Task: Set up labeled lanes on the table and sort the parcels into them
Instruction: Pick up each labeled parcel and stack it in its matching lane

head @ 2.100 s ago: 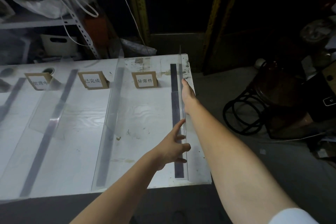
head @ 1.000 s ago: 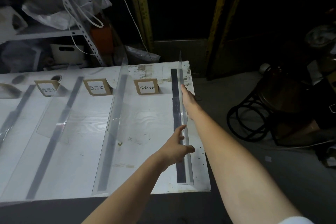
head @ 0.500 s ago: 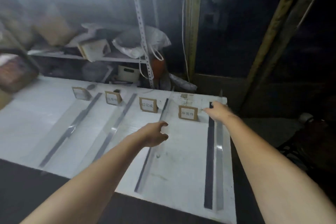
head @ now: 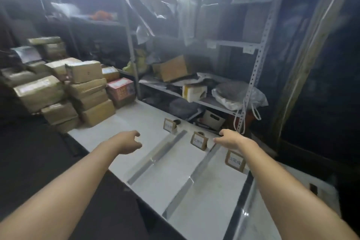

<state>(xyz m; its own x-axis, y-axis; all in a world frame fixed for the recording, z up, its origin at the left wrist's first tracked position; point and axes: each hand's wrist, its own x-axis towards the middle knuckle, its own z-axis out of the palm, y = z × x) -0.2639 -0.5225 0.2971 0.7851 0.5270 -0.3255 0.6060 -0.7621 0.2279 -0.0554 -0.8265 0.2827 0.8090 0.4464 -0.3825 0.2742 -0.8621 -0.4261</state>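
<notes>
Both forearms reach forward over the white worktop (head: 175,177). Clear dividers (head: 194,175) run along it from the near edge to the far edge, splitting it into lanes. The left hand (head: 126,142) hovers above the bare worktop, fingers loosely curled, holding nothing. The right hand (head: 231,140) hovers by the far end of a divider, fingers relaxed, gripping nothing. Three label cards (head: 199,141) stand at the lane heads. The parcels (head: 81,91) are stacked at the far left end. A metal shelf (head: 206,101) stands behind.
</notes>
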